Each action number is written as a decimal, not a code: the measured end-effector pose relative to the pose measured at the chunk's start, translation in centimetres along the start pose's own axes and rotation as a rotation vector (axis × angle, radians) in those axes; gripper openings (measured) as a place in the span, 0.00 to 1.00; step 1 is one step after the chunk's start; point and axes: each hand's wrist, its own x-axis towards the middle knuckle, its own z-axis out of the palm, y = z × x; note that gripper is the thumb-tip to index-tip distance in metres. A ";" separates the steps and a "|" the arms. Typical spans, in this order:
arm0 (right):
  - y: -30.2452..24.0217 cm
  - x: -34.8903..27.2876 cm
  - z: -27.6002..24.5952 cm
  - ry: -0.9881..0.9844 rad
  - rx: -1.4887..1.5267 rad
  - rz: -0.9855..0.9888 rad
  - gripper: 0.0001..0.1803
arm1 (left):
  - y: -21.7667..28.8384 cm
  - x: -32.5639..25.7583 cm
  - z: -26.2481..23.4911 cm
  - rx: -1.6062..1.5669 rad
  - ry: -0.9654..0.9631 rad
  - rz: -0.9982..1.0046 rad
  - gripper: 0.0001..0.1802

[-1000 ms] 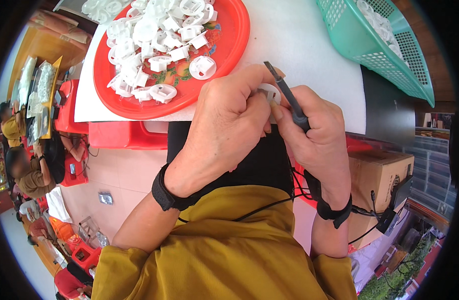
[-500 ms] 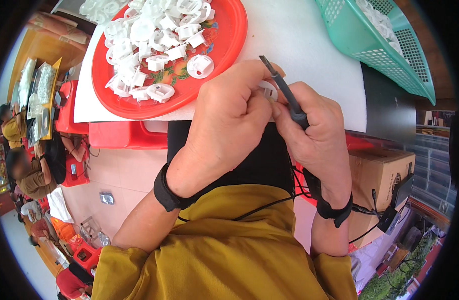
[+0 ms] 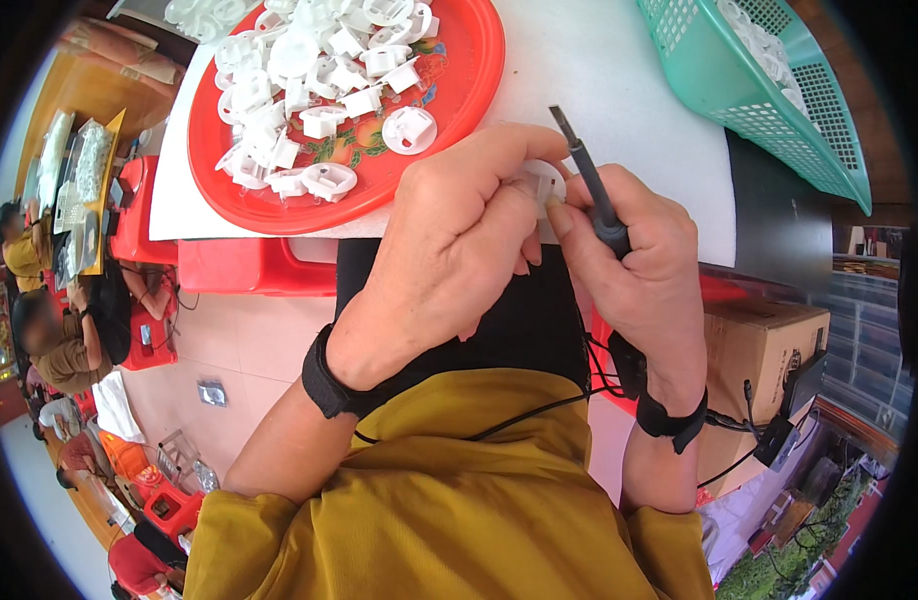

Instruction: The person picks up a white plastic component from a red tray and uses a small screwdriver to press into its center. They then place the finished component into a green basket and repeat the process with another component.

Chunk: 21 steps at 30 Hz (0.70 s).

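My left hand (image 3: 444,240) is closed, pinching a small white plastic piece (image 3: 545,184) between thumb and fingers above the table's near edge. Most of that piece is hidden behind the fingers. My right hand (image 3: 634,240) is closed round a slim dark grey tool (image 3: 596,185), whose flat metal tip points up and away from me. The right thumb and fingertips meet the white piece at its right side. Beyond my left hand, a round red tray (image 3: 479,75) with a fruit pattern bears a heap of white plastic pieces (image 3: 294,60); one round piece (image 3: 410,130) lies apart on its right.
A green perforated basket (image 3: 719,90) with white pieces stands at the far right of the white-covered table (image 3: 579,60). Below lie a red stool (image 3: 254,265) and a cardboard box (image 3: 754,350). Black cables (image 3: 539,408) cross my lap. Other people (image 3: 64,345) sit at left.
My left hand's fingers have loosened and spread a little, showing more of the white piece. My right hand has shifted slightly right with the tool.
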 end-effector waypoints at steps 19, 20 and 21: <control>-0.1 0.1 -0.4 0.019 0.255 0.207 0.05 | 0.2 0.0 -1.2 -0.130 -0.137 -0.032 0.17; 0.0 0.1 -0.4 0.022 0.247 0.200 0.05 | 0.4 0.0 -1.3 -0.101 -0.147 -0.070 0.16; 0.0 0.0 -0.4 0.025 0.238 0.194 0.05 | 0.6 0.1 -1.2 -0.102 -0.148 -0.071 0.16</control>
